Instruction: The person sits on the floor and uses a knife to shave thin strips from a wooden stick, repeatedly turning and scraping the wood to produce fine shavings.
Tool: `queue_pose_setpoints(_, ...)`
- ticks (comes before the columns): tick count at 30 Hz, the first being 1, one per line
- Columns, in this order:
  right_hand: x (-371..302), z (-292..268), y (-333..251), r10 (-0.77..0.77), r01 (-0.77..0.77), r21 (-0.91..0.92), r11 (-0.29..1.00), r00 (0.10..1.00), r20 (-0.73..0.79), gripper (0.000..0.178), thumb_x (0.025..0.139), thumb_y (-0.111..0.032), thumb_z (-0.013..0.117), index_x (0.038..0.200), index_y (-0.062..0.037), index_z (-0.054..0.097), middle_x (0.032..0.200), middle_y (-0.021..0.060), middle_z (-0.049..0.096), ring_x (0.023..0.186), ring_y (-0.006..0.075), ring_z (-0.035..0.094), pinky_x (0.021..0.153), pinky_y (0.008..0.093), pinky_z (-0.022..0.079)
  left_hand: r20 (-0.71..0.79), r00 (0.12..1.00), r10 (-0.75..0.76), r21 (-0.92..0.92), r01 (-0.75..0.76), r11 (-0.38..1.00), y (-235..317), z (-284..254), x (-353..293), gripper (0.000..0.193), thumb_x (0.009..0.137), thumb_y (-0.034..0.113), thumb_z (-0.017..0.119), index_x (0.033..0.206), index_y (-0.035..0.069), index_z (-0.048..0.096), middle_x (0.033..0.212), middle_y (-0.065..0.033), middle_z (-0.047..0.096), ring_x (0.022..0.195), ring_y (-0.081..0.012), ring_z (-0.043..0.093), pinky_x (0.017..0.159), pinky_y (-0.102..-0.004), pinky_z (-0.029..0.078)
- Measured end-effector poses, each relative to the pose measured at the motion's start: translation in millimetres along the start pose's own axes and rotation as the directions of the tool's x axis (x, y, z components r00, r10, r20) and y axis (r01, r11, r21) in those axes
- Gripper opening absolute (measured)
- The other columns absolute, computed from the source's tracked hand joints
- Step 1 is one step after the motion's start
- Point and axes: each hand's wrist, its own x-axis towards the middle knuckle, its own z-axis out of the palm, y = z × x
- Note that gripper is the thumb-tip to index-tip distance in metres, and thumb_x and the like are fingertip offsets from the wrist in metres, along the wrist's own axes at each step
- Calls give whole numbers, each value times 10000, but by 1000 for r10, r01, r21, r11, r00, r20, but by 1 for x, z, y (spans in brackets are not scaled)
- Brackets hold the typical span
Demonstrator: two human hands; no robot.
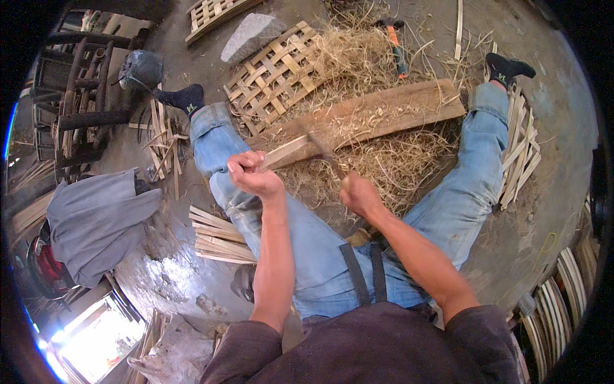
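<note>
My left hand is closed on a flat, pale bamboo strip, which points out to the right over the near edge of a wooden plank. In my right hand is a knife with a dark, narrow blade. The blade crosses the strip's far end; whether it touches the strip cannot be told. Shavings lie along the plank's top. Thin curled shavings are heaped on the near side of the plank, between my outstretched legs.
Beyond the plank lie a woven bamboo panel, a grey stone block and a hammer with an orange and dark handle. Cut strips are bundled by my left thigh and right leg. A dark rack stands far left.
</note>
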Motion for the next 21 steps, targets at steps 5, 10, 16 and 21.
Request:
queue_pose_setpoints(5, -3, -13, 4, -82, 81, -54, 995, 996, -26, 288, 845, -211, 609, 955, 19, 474, 694, 214, 618, 668, 408, 621, 625, 496, 496, -100, 991, -83, 21, 86, 996, 11, -5, 0, 237, 945, 263, 413, 749, 130, 402, 635, 25, 316, 590, -111, 306, 676, -312, 371)
queue_pose_setpoints(10, -2, -12, -2, -168, 165, -109, 980, 985, -22, 290, 859, -207, 601, 987, 10, 457, 788, 227, 636, 762, 415, 633, 643, 501, 505, -55, 988, -145, -80, 140, 987, 16, -4, 4, 97, 935, 150, 401, 938, 107, 488, 723, 33, 380, 639, -89, 369, 735, -312, 388)
queue_pose_setpoints(16, -32, 1, -94, -263, 252, 113, 961, 961, 91, 326, 857, -230, 628, 998, 8, 457, 805, 262, 633, 737, 438, 634, 638, 514, 507, -182, 962, -205, -158, 177, 972, 12, -13, 6, 77, 929, 135, 435, 988, 107, 475, 742, 36, 364, 681, -95, 369, 712, -285, 366)
queue_pose_setpoints(21, -14, 6, -79, -243, 226, 110, 968, 954, 174, 343, 843, -229, 638, 994, 25, 464, 735, 259, 629, 712, 453, 632, 641, 524, 508, -323, 915, -242, -147, 204, 968, 21, 3, 9, 18, 921, 109, 453, 936, 119, 450, 742, 36, 337, 684, -99, 346, 681, -265, 350)
